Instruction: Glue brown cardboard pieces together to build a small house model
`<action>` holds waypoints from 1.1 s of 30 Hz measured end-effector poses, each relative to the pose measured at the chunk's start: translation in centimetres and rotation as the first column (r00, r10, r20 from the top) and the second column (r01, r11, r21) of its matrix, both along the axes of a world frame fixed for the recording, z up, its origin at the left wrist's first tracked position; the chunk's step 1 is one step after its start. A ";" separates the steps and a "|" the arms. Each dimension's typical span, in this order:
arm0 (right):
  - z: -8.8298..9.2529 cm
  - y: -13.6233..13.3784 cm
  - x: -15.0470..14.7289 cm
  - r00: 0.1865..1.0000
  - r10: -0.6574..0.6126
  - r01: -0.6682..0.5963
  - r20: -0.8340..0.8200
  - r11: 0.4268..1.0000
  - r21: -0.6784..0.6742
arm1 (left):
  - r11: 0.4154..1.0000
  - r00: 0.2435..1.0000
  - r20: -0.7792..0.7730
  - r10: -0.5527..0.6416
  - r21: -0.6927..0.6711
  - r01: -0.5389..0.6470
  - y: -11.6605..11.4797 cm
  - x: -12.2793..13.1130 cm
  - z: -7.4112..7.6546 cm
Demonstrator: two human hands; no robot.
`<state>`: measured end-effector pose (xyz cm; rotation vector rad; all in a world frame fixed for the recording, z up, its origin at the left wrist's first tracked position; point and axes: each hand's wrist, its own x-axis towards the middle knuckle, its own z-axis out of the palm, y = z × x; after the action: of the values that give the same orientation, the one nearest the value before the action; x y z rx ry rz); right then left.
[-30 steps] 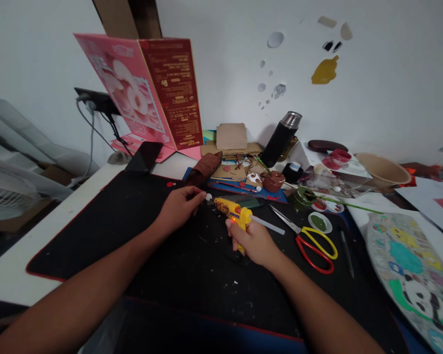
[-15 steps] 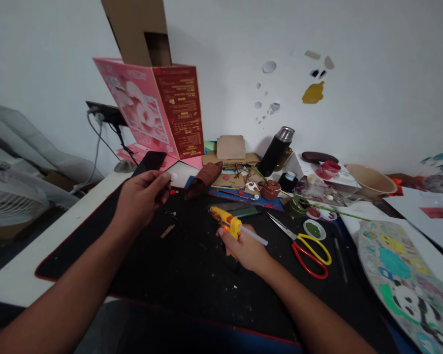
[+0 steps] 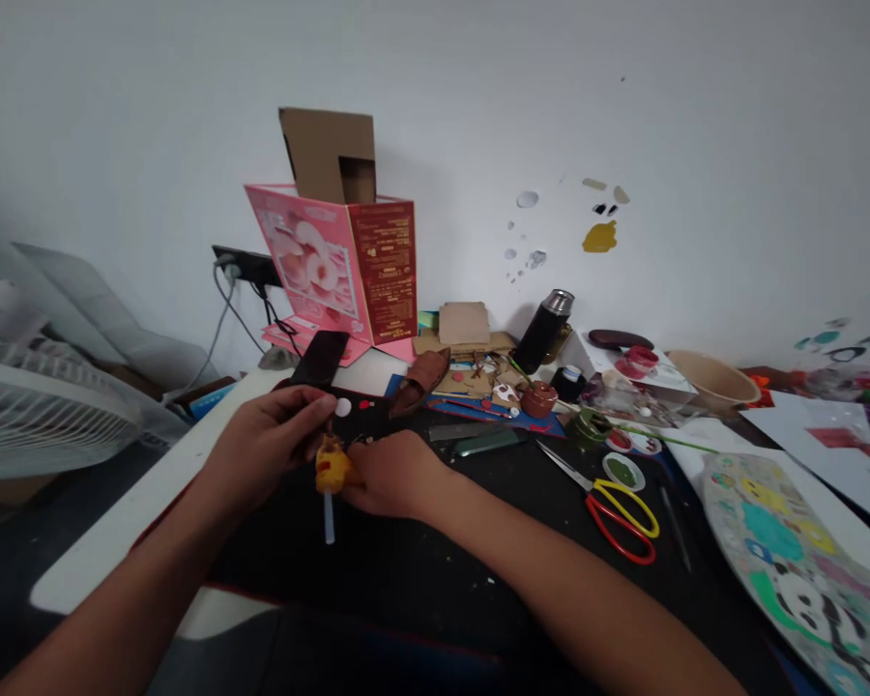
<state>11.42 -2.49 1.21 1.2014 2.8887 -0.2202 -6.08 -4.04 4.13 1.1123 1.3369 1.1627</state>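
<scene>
Between the thumb and fingers of my left hand is pinched a small round white disc. My right hand is wrapped round a yellow hot glue gun, its nozzle pointing away from me, close to my left fingertips. A clear glue stick sticks out of the gun's rear toward me. Whether the nozzle touches the disc I cannot tell. Beyond my hands a brown rolled piece lies near the mat's far edge, with a small red piece beside it.
Scissors with red and yellow handles lie open to the right on the black mat. Paint jars, a black thermos and cardboard scraps stand at the back. A pink folded board rises behind my left hand; a fan is at left.
My right hand has carried the glue gun leftward, up beside my left hand, turning it to point away from me. The camera view has shifted, so the background sits lower.
</scene>
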 end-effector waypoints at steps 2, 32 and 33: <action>-0.4 0.6 -1.3 0.999 0.035 -0.036 -0.034 0.999 -0.036 | 0.999 0.999 -0.015 -0.042 -0.008 0.041 -0.1 0.1 -0.1; -3.0 -2.0 11.5 0.596 -0.222 0.269 -0.772 0.961 -0.068 | 0.858 0.928 0.239 -0.287 -0.366 0.360 0.7 9.0 -2.2; -3.0 -2.0 11.6 0.610 -0.227 0.265 -0.759 0.961 -0.075 | 0.857 0.929 0.233 -0.289 -0.369 0.359 0.7 9.2 -2.3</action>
<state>23.06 -4.51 -1.76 1.9105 3.3663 -0.8819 3.10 -3.33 1.82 0.8686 1.1350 0.6705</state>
